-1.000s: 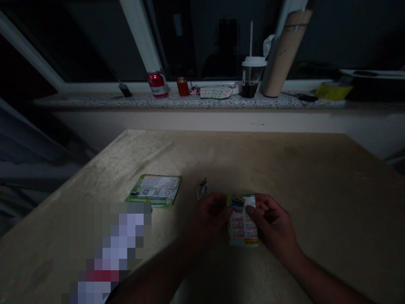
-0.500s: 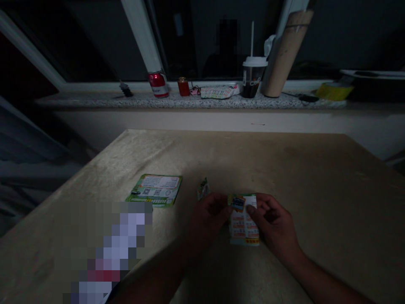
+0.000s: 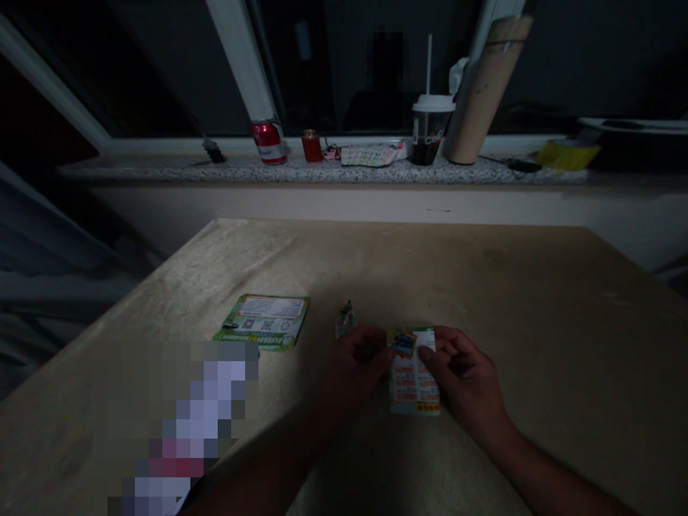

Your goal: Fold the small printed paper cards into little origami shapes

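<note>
Both hands hold a small printed card [image 3: 413,383], white with orange and dark print and a picture near its top left corner. My left hand [image 3: 357,365] pinches it at the upper left edge, the thumb by the picture. On the opposite side my right hand [image 3: 465,369] grips it, thumb on the face and fingers curled behind. Just beyond my left hand lies a small crumpled green and silver wrapper [image 3: 345,319], partly hidden by the hand. A flat green printed packet [image 3: 266,322] rests on the table farther left.
The table [image 3: 516,287] reaches to the wall under a window. On the stone sill [image 3: 177,170] stand a red can [image 3: 269,143], a small red jar [image 3: 311,147], a lidded cup with straw [image 3: 428,129] and a leaning cardboard tube [image 3: 489,93]. The lower left is pixelated.
</note>
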Tool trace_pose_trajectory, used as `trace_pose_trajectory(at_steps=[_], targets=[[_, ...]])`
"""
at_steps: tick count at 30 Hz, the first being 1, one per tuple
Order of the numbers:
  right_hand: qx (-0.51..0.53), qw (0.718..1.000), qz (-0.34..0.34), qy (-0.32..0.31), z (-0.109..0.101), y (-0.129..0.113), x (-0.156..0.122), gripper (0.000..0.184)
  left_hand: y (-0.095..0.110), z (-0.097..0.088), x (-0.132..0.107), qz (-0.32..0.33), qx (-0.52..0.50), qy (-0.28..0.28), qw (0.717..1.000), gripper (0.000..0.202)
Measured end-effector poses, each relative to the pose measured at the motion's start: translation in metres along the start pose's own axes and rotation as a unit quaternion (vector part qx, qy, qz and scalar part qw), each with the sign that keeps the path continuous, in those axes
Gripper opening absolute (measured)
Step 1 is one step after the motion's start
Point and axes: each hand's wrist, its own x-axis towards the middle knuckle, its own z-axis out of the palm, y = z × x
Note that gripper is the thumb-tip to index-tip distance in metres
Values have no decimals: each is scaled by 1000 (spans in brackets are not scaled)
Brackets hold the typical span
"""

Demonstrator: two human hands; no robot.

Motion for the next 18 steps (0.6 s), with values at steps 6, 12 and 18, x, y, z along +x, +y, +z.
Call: trace_pose_trajectory(at_steps=[6,12,18], targets=[[6,1000,8,8,-2,4,1,25,1,1,0,-8,1,8,1000,24],[-15,1000,4,10,-1,2,1,27,0,1,0,-14,0,13,1000,25],[-40,999,7,11,-1,-1,0,29,2,1,-1,-13,31,16,999,23]])
